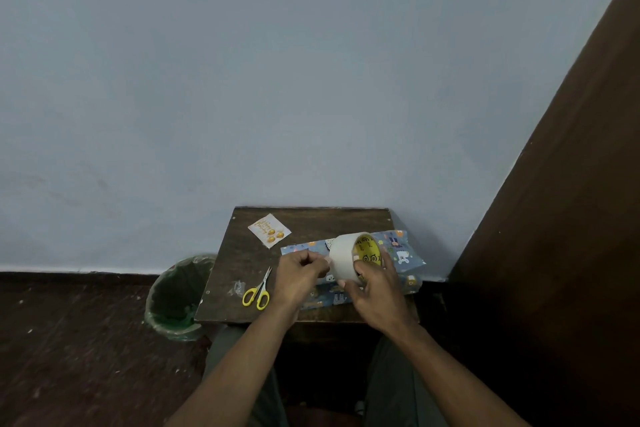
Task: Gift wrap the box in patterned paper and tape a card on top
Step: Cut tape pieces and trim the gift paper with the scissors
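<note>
Your bare arms and trousers

Your left hand [299, 276], right hand [379, 291] and forearms carry no sleeves; dark olive-grey trousers [394, 388] cover your legs below the table.

A small dark wooden table [242, 274] stands against a pale blue wall [242, 80]; a green-lined bin [176, 298] sits on the dark floor [69, 340].

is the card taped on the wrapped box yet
No, the card lies on the table, apart from the patterned paper.

The card [269, 230] reads "Happy Birthday" (gold script, tilted)
</note>
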